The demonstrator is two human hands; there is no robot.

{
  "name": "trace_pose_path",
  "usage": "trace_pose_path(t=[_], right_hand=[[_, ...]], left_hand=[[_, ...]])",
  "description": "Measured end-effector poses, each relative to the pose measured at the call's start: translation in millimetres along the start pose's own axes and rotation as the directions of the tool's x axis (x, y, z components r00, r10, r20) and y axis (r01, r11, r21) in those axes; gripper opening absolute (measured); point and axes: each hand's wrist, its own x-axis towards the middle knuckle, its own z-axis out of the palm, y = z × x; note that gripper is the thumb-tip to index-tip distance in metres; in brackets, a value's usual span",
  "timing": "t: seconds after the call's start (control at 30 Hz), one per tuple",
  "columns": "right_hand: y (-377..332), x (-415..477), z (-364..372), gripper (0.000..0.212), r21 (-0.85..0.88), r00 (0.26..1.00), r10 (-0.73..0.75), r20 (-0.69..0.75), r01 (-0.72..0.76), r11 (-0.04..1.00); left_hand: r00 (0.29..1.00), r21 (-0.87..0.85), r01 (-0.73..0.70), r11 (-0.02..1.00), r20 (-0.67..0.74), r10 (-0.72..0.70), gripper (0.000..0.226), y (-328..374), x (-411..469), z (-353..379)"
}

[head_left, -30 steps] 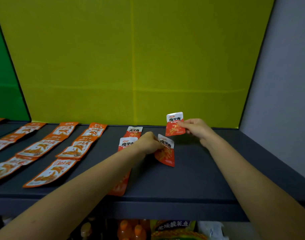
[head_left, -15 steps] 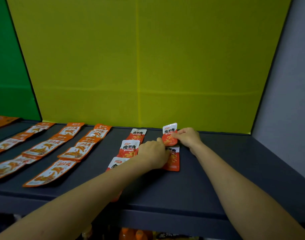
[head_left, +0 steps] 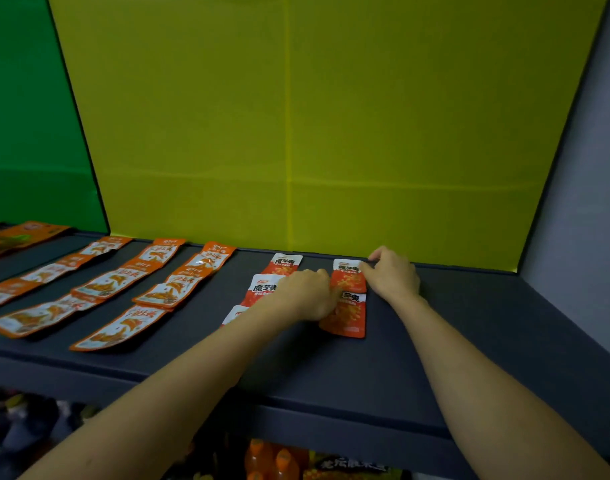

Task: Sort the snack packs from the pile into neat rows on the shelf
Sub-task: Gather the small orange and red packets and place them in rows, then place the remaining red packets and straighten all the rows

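The right hand point(head_left: 391, 276) pinches the far corner of a red snack pack point(head_left: 348, 280) lying flat at the back of the shelf point(head_left: 469, 323). The left hand point(head_left: 305, 292), fingers curled, rests against a second red pack point(head_left: 348, 317) just nearer the person; whether it grips cannot be told. Left of both hands lie a red column point(head_left: 285, 265) and rows of orange packs point(head_left: 158, 285).

Five red packs point(head_left: 346, 318), roughly twelve orange packs point(head_left: 119, 327)
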Motion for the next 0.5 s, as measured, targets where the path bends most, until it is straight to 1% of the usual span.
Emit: trace_pose_path(t=[0.03, 0.1, 0.17, 0.23, 0.3, 0.37, 0.43, 0.5], right_hand=[[-2, -1, -3, 0.022, -0.001, 0.999, -0.028, -0.026, 0.028, 1.0], [-9, -5, -10, 0.013, 0.027, 0.992, -0.1, -0.071, 0.102, 0.994], [-21, -10, -19, 0.011, 0.055, 0.976, -0.193, -0.103, 0.199, 0.978], [-37, -23, -28, 0.011, 0.09, 0.949, -0.291, -0.123, 0.303, 0.949], [-55, -43, -34, 0.008, 0.145, 0.911, -0.392, -0.128, 0.408, 0.901], [-77, -72, -35, 0.007, 0.19, 0.859, -0.499, -0.117, 0.513, 0.837], [-102, -103, -31, 0.009, 0.225, 0.797, -0.601, -0.068, 0.599, 0.769], [-129, -134, -21, 0.009, 0.244, 0.735, -0.678, -0.012, 0.66, 0.711]], left_hand=[[1.0, -0.034, 0.007, 0.999, -0.025, -0.008, 0.045, -7, -4, -5], [0.989, -0.11, 0.028, 0.993, -0.14, -0.043, 0.038, -29, -15, -15], [0.96, -0.173, 0.026, 0.985, -0.27, -0.073, 0.032, -56, -35, -23], [0.929, -0.222, 0.023, 0.975, -0.356, -0.102, 0.025, -87, -64, -31], [0.89, -0.234, 0.036, 0.972, -0.434, -0.138, 0.02, -119, -99, -38], [0.864, -0.259, 0.07, 0.963, -0.466, -0.188, 0.02, -151, -138, -41], [0.861, -0.293, 0.111, 0.95, -0.449, -0.239, 0.031, -182, -174, -41], [0.85, -0.303, 0.164, 0.939, -0.439, -0.291, 0.033, -215, -210, -37]])
